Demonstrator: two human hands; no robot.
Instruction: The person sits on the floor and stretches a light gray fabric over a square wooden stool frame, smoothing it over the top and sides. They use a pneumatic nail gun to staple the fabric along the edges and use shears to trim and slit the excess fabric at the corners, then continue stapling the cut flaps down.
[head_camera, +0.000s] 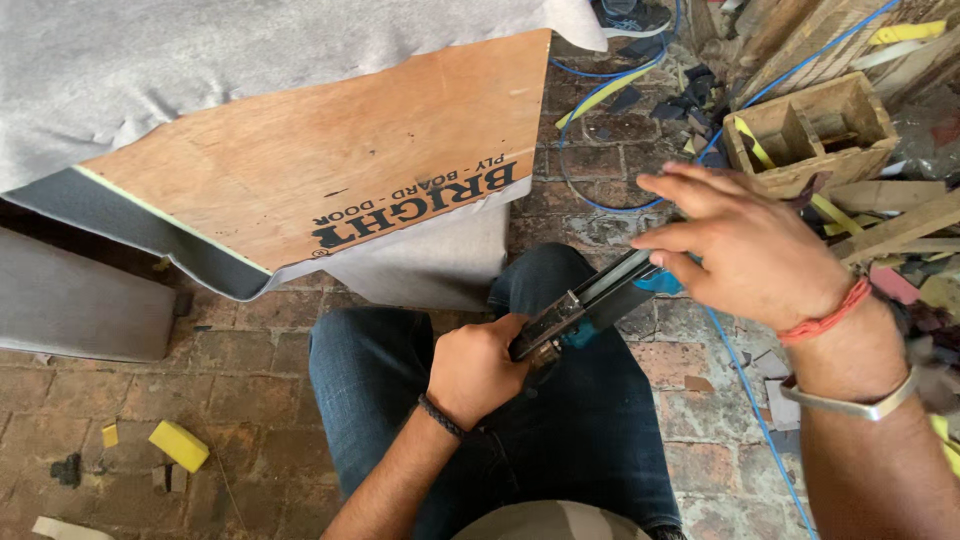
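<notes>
Worn brick flooring (250, 400) fills the view, littered with foam scraps, among them a yellow foam block (179, 445), and wood offcuts. The scene is seen from above by a seated person whose jeans-clad knees (400, 360) occupy the lower centre. A staple gun (590, 305), dark metal with a blue body, is held over the lap between the two hands, lying slantwise from lower left to upper right. The left hand (475, 370) is closed tightly around the gun's lower end, apparently to keep it steady; a dark braided band is worn at that wrist. The right hand (750, 250) is spread over the upper end, fingers loosely extended and touching the long magazine rail, so the hand is not clamped on anything; it seems placed to work the rail while the other hand braces the tool. A red thread and a metal bangle are worn on the right wrist. Ahead of the knees, a plywood board (330, 160) with black printed lettering is seen, wrapped in grey fabric (200, 60) with a dark edge, probably kept within easy reach. A blue hose (745, 370) is trailed across the bricks at right, beside a small wooden box (815, 130) and stacked timber.
</notes>
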